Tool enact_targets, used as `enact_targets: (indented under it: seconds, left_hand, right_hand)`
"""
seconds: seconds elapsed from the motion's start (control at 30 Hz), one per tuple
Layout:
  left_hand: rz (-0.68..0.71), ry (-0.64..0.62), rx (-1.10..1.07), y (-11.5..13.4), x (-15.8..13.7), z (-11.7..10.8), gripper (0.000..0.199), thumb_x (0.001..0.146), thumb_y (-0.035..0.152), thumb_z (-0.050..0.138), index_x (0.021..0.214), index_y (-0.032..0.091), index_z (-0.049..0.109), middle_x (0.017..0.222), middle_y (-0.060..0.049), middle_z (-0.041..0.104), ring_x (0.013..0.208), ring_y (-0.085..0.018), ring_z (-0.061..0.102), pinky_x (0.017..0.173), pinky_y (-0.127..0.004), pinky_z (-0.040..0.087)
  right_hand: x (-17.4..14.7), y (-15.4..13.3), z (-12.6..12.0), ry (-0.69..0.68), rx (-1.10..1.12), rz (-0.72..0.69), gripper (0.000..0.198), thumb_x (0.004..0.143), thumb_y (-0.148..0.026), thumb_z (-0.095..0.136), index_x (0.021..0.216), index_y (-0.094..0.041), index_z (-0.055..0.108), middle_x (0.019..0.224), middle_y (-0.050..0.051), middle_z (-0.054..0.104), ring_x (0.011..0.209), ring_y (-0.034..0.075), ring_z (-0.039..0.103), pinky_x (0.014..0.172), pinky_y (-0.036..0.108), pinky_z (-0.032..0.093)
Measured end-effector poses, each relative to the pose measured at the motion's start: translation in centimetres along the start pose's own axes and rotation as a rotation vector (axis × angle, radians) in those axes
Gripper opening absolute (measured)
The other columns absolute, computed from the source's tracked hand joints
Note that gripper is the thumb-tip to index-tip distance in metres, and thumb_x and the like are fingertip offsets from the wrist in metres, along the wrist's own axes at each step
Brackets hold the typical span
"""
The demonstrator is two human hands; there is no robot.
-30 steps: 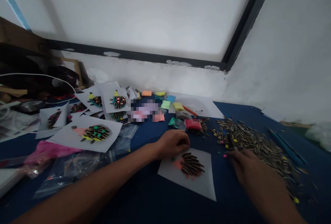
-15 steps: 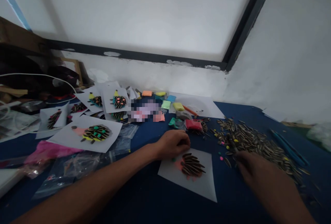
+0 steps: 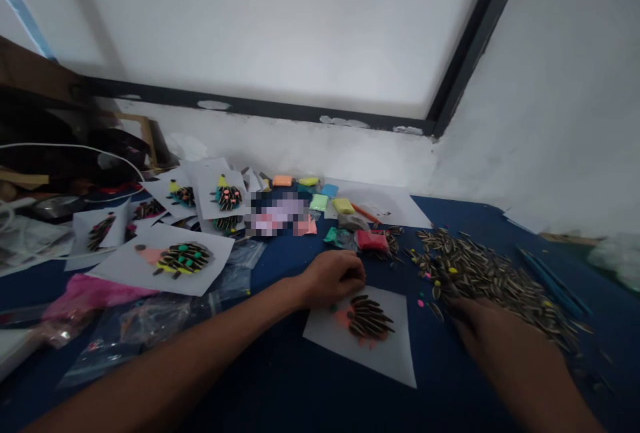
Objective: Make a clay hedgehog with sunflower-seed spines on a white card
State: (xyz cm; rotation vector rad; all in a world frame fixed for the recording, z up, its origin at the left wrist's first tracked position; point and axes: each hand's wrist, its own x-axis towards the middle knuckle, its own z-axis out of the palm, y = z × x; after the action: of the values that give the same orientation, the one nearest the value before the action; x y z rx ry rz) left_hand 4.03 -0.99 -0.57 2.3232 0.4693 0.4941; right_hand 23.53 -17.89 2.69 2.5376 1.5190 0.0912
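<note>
In the head view a white paper sheet bears a hedgehog figure with a pink clay body and rows of sunflower seeds as spines. My left hand rests at the sheet's upper left edge, its fingers curled; what they hold, if anything, is hidden. Right of the sheet, my right hand reaches to the near edge of a sunflower seed pile. Its fingers are drawn together among the seeds, and their tips are too dark to show what is between them. Small yellow and pink clay balls lie near these fingertips.
Finished hedgehog sheets lie at the left, above clear plastic bags. Coloured clay packets, including a red packet, stand near the wall. Blue tweezers lie beyond the seeds at the right. A white cable crosses the left back.
My right hand has shifted slightly in toward the seed pile's near edge. The whole view has moved a little; my left hand and the hedgehog sheet stay together as before.
</note>
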Motion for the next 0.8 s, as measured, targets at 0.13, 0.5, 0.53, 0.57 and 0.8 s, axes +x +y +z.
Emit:
enact_targets:
  seconds: [0.13,0.5,0.53,0.57,0.8]
  left_hand:
    - [0.008,0.003,0.004,-0.1,-0.1,0.1,0.005,0.076,0.009,0.061,0.076,0.013,0.064,0.079,-0.002,0.059,0.067,-0.009,0.052,0.061,-0.02,0.038]
    - [0.015,0.002,-0.006,-0.1,-0.1,0.1,0.004,0.077,0.009,0.061,0.077,0.012,0.064,0.081,-0.002,0.06,0.069,-0.01,0.053,0.063,-0.02,0.04]
    - [0.016,0.001,-0.005,-0.1,-0.1,0.1,0.005,0.077,0.009,0.061,0.077,0.012,0.064,0.081,-0.002,0.06,0.069,-0.01,0.053,0.062,-0.02,0.039]
    - [0.017,-0.001,-0.003,-0.1,-0.1,0.1,0.005,0.077,0.009,0.061,0.077,0.012,0.064,0.081,-0.002,0.06,0.068,-0.01,0.053,0.062,-0.02,0.039]
    - [0.004,0.002,0.028,0.0,0.0,0.2,0.004,0.075,0.009,0.062,0.076,0.012,0.064,0.078,-0.002,0.059,0.066,-0.009,0.052,0.061,-0.02,0.038]
  right_hand:
    - [0.1,-0.2,0.2,-0.004,-0.003,-0.061,0.034,0.093,-0.019,0.038,0.103,-0.027,0.07,0.104,0.006,0.068,0.087,0.025,0.068,0.065,0.033,0.046]
    - [0.8,-0.2,0.6,0.026,0.056,-0.114,0.021,0.088,-0.018,0.044,0.091,-0.021,0.064,0.091,0.007,0.065,0.074,0.02,0.067,0.059,0.029,0.044]
    - [0.8,0.0,0.8,0.062,0.073,-0.112,0.021,0.087,-0.02,0.044,0.087,-0.022,0.064,0.087,0.006,0.065,0.07,0.02,0.066,0.056,0.028,0.043]
    - [0.8,0.2,1.0,0.114,0.096,-0.104,0.021,0.087,-0.023,0.043,0.084,-0.022,0.064,0.084,0.006,0.065,0.067,0.02,0.065,0.053,0.028,0.042]
    - [-0.3,-0.7,0.5,0.306,0.674,-0.33,0.021,0.083,-0.037,0.049,0.086,-0.024,0.066,0.08,0.003,0.07,0.069,0.018,0.066,0.061,0.027,0.051]
